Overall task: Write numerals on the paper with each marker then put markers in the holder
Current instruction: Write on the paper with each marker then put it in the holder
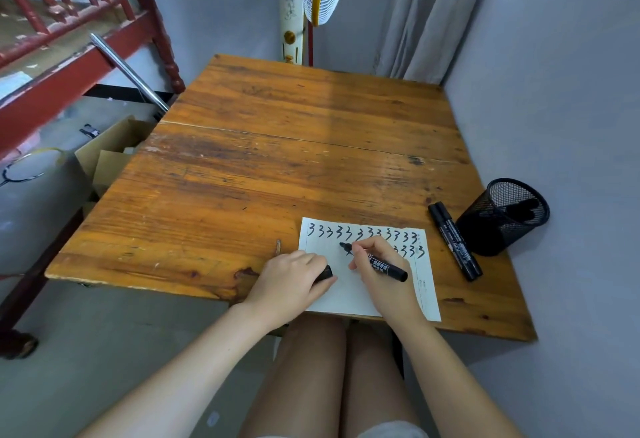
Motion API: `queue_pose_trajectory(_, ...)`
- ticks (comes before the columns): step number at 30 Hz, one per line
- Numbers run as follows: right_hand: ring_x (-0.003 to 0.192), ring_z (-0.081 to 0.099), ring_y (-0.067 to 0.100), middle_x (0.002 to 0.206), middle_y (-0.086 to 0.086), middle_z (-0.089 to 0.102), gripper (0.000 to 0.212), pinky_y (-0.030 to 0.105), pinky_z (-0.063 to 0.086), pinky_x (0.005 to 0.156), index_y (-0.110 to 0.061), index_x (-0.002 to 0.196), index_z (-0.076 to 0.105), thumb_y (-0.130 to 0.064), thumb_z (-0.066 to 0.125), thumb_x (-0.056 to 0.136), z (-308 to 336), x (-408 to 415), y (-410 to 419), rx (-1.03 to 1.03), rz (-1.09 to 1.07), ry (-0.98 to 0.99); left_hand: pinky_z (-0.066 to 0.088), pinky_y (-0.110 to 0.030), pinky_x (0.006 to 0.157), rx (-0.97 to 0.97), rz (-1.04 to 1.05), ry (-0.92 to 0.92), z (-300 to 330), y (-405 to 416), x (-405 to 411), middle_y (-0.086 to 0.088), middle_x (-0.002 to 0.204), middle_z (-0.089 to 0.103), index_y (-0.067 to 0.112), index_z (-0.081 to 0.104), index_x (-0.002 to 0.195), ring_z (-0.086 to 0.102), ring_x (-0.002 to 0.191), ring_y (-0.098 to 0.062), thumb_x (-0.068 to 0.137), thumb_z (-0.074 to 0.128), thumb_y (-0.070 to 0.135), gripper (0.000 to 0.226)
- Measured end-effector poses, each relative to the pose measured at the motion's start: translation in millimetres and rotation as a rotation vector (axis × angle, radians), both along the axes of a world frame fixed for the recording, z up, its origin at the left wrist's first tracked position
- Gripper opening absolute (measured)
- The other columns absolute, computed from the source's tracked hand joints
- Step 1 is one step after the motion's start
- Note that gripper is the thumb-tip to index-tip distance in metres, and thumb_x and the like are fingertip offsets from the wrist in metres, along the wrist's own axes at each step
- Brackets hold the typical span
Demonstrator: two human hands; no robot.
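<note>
A white sheet of paper [332,294] lies at the table's near edge, with rows of black 3s along its top. My right hand [381,268] grips an uncapped black marker [384,264], its tip touching the paper in the second row. My left hand [291,281] rests on the sheet's left edge, closed around a black marker cap [325,274]. Two more black markers [455,242] lie side by side on the table, right of the paper. A black mesh holder [505,217] stands at the right edge with dark markers inside.
The wooden table [277,160] fills the middle of the view. A grey wall is close on the right, a curtain and a fan behind. A cardboard box [110,153] and a red wooden frame are to the left. My knees are under the near edge.
</note>
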State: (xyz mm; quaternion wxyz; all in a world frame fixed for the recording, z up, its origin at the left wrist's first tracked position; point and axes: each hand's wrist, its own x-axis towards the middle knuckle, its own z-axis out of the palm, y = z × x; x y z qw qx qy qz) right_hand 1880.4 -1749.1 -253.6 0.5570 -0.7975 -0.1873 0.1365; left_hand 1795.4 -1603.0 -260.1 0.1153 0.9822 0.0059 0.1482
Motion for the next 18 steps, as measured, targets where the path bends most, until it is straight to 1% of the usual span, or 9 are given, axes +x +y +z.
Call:
queue_pose_trajectory(5, 0.066, 0.06, -0.007, 0.072, -0.001, 0.066, 0.014, 0.003, 0.041, 0.061, -0.011, 0.08, 0.062, -0.016, 0.057, 0.092, 2.9, -1.7, -0.9, 0.0, 0.03, -0.024, 0.031, -0.022, 0.043, -0.011, -0.003, 0.009, 0.2, 0.4, -0.1, 0.004, 0.058, 0.059, 0.017, 0.05, 0.067, 0.055, 0.056, -0.014, 0.083, 0.037, 0.044, 0.034)
queue_pose_trajectory(8, 0.062, 0.058, -0.007, 0.068, -0.002, 0.064, 0.017, 0.004, 0.041, 0.059, -0.01, 0.076, 0.06, -0.013, 0.056, 0.092, 3.8, -3.1, -2.5, 0.008, 0.006, -0.028, 0.03, -0.021, 0.042, -0.012, 0.003, 0.018, 1.0, -0.1, -0.7, 0.004, 0.058, 0.059, 0.017, 0.05, 0.066, 0.055, 0.055, -0.013, 0.083, 0.038, 0.044, 0.033)
queue_pose_trajectory(10, 0.058, 0.056, -0.005, 0.065, 0.001, 0.064, 0.019, 0.005, 0.041, 0.058, -0.007, 0.074, 0.06, -0.012, 0.055, 0.091, 5.6, -3.7, -2.5, 0.004, 0.01, -0.007, 0.03, -0.021, 0.042, -0.018, 0.002, 0.028, 2.2, -0.4, -1.4, 0.003, 0.058, 0.06, 0.017, 0.05, 0.067, 0.055, 0.056, -0.014, 0.083, 0.04, 0.043, 0.033)
queue_pose_trajectory(12, 0.056, 0.054, -0.001, 0.062, 0.002, 0.066, 0.02, 0.009, 0.043, 0.056, -0.009, 0.073, 0.062, -0.014, 0.055, 0.091, 8.9, -3.8, -2.7, 0.026, 0.023, 0.048, 0.03, -0.022, 0.044, -0.042, -0.007, 0.04, 3.0, 0.3, -1.7, 0.003, 0.06, 0.06, 0.016, 0.05, 0.068, 0.055, 0.057, -0.015, 0.084, 0.044, 0.042, 0.032)
queue_pose_trajectory(13, 0.053, 0.053, 0.004, 0.059, 0.002, 0.066, 0.021, 0.012, 0.043, 0.053, -0.01, 0.074, 0.062, -0.015, 0.054, 0.092, 12.0, -3.6, -4.1, 0.069, 0.007, 0.092, 0.029, -0.023, 0.045, -0.076, -0.009, 0.044, 4.1, 0.9, -1.9, 0.002, 0.06, 0.058, 0.016, 0.05, 0.069, 0.054, 0.057, -0.015, 0.085, 0.048, 0.041, 0.03)
queue_pose_trajectory(15, 0.046, 0.048, 0.009, 0.05, 0.002, 0.062, 0.025, 0.016, 0.038, 0.044, -0.01, 0.073, 0.062, -0.014, 0.048, 0.095, 22.1, -3.6, -8.7, 0.204, -0.051, 0.22, 0.026, -0.025, 0.044, -0.207, 0.006, 0.065, 9.2, 1.6, -3.3, 0.002, 0.059, 0.052, 0.015, 0.046, 0.069, 0.048, 0.056, -0.016, 0.086, 0.053, 0.038, 0.029)
queue_pose_trajectory(17, 0.04, 0.042, 0.009, 0.041, 0.0, 0.054, 0.032, 0.015, 0.031, 0.038, -0.009, 0.07, 0.061, -0.011, 0.043, 0.096, 33.2, -5.3, -13.6, 0.293, -0.081, 0.297, 0.028, -0.027, 0.046, -0.337, 0.035, 0.079, 15.2, 0.7, -5.3, 0.002, 0.058, 0.046, 0.012, 0.043, 0.069, 0.045, 0.054, -0.016, 0.086, 0.053, 0.037, 0.032)
queue_pose_trajectory(18, 0.037, 0.039, 0.008, 0.039, -0.001, 0.051, 0.034, 0.016, 0.029, 0.038, -0.009, 0.068, 0.06, -0.01, 0.042, 0.096, 37.1, -7.2, -15.4, 0.302, -0.079, 0.307, 0.03, -0.029, 0.047, -0.379, 0.042, 0.08, 18.1, -0.6, -6.2, 0.001, 0.058, 0.047, 0.011, 0.043, 0.069, 0.045, 0.054, -0.017, 0.086, 0.054, 0.037, 0.033)
